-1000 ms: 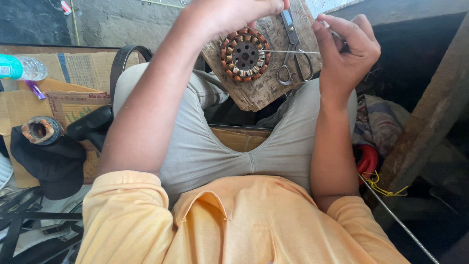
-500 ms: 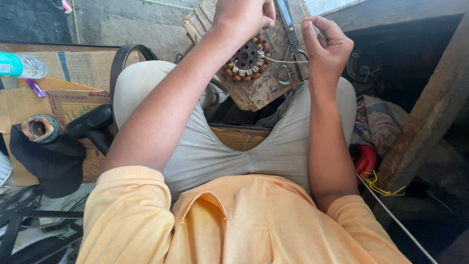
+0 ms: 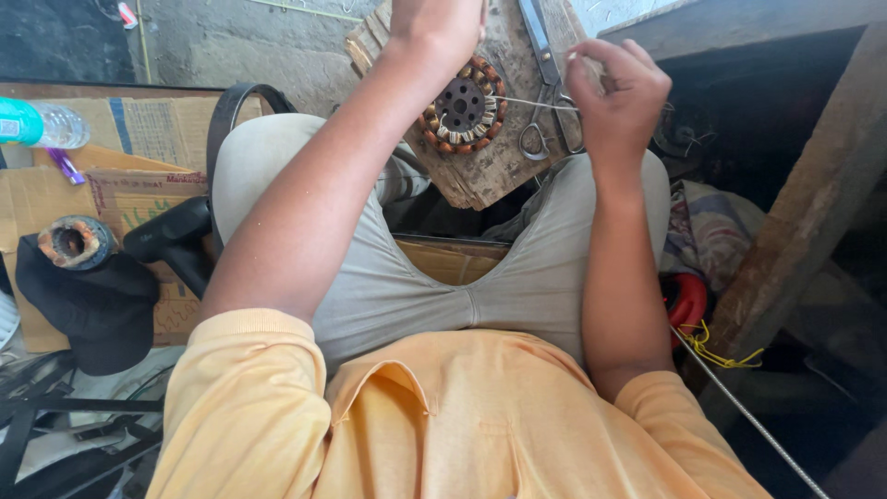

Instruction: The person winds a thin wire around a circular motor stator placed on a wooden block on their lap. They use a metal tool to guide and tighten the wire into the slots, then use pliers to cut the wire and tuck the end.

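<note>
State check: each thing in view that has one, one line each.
left hand: gripping the stator's far rim
right hand: pinching the wire
stator: flat on the wooden block
wire: taut
scissors: lying closed
bottle: lying down

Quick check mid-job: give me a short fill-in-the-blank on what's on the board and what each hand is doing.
1. The round wound stator rests on a wooden ____.
2. The right hand pinches a thin ____ that runs to the stator.
3. The metal scissors lie between the stator and the ____ hand.
4. The left hand rests at the stator's ____ edge.

Missing words: board; wire; right; top
</note>
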